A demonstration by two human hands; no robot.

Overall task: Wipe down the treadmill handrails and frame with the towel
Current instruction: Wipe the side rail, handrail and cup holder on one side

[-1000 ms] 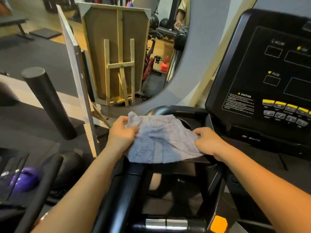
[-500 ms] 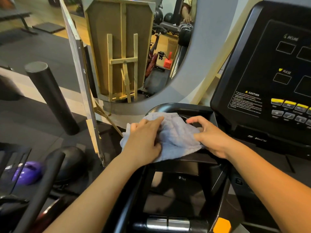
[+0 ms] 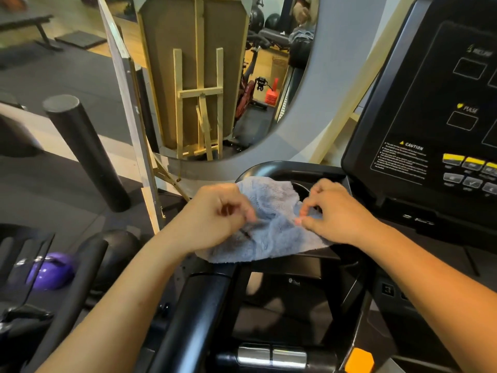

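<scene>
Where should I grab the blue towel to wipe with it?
Take the raised folds on top of the towel, coming from above. It lies crumpled over the black handrail, so the folds stick up and pinch easily. The left hand and right hand each pinch a fold, one on each side.

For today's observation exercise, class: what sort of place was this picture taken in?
Most likely a gym: a treadmill console with pulse and caution labels at right, an exercise bike and exercise balls in the mirror, a weight bench far left.
</scene>
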